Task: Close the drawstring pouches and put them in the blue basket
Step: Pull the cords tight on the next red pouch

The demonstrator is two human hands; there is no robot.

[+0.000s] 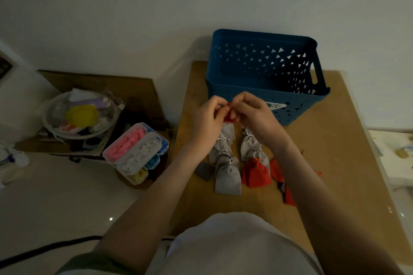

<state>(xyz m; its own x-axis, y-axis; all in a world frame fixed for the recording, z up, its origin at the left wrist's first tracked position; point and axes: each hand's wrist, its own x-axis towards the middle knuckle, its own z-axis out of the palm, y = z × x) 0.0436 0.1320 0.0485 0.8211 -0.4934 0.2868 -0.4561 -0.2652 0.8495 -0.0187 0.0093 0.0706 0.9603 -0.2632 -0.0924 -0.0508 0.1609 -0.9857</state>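
My left hand (209, 118) and my right hand (253, 111) meet above the table, both pinching the top of a small red drawstring pouch (229, 117) that hangs between them, mostly hidden by the fingers. Just behind the hands stands the blue basket (266, 94), whose visible inside holds nothing. Below the hands lie several grey pouches (228, 177) in two rows. A red pouch (256, 174) lies at their right, and more red pouches (288, 194) peek out from under my right forearm.
The brown table (330, 152) carries everything; a dark flat piece (204, 171) lies left of the grey pouches. On the floor at left stand a compartment box of coloured pieces (134, 152), a clear bowl of odds and ends (80, 114) and cardboard (134, 89).
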